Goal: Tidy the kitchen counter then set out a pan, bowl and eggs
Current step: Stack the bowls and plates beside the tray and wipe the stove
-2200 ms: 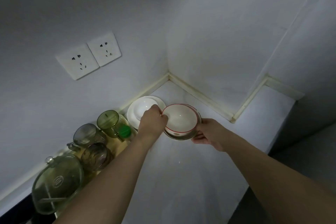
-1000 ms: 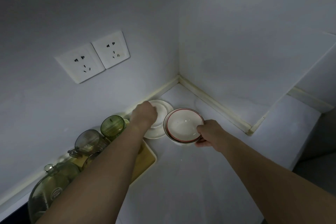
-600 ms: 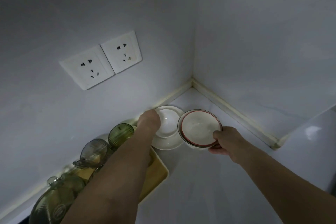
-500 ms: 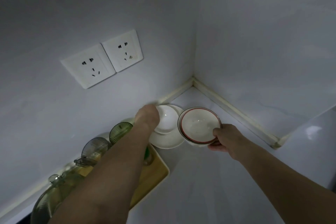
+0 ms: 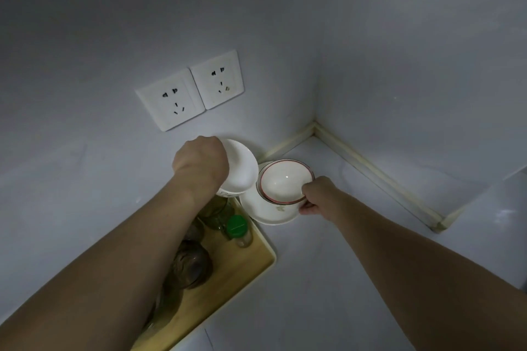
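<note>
**A home kitchen corner**

You face a pale worktop [image 5: 313, 279] corner: wall sockets [image 5: 191, 91] upper left of centre, stacked white bowls [image 5: 282, 179] mid-frame, glassware on a wooden tray [image 5: 245, 265] at lower left.

Both my bare forearms reach forward, nearly straight. My left hand [image 5: 201, 164] is raised, knuckles toward me, its fingers curled away out of sight round what it holds. My right hand [image 5: 320, 195] sits lower, wrist level, thumb on top and fingers [image 5: 306, 209] curled under in a pinch.
</note>
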### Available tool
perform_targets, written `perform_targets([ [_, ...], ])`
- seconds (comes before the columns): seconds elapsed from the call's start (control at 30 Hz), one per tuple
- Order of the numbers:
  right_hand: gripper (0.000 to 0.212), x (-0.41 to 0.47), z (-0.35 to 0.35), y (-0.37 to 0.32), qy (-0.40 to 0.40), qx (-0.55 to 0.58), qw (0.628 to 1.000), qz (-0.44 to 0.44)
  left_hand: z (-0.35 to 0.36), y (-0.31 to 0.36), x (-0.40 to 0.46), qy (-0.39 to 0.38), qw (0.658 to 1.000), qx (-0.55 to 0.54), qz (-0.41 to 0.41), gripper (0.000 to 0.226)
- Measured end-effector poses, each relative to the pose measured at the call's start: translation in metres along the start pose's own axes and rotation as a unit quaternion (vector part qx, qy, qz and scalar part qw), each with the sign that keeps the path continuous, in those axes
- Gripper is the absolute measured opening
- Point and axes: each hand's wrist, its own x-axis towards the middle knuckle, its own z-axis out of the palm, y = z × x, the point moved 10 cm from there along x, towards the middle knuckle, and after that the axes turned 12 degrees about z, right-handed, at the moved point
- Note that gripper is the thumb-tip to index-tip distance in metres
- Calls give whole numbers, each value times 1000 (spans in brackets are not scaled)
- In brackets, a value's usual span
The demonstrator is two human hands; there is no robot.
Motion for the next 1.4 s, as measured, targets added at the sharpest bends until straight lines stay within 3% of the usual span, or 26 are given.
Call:
perform_targets([
  [0.17,35,5,26,-2,6,-40,999,-2,2,-24,-6,8,998,-65,-16,26],
  [0.5,46,20,43,9,-39,52,998,11,19,-13,7,16,979,-202,-10,24],
  [0.67,36,11,36,10,-57,80,995,-3,39,28,20,-8,978,-208,30,25],
  [0.8,35,10,8,4,-17,71,997,-31,62,50,28,-24,980,-195,34,26],
  [0.97,35,5,-6,-6,33,23,997,-59,91,54,33,-26,968,-250,-5,35],
  [1.3,36,-3,11,-4,10,30,998,-51,121,55,35,-16,971,-238,-5,36],
  [1.4,37,-8,11,-2,9,27,998,-49,123,54,30,-16,970,-244,-10,28],
])
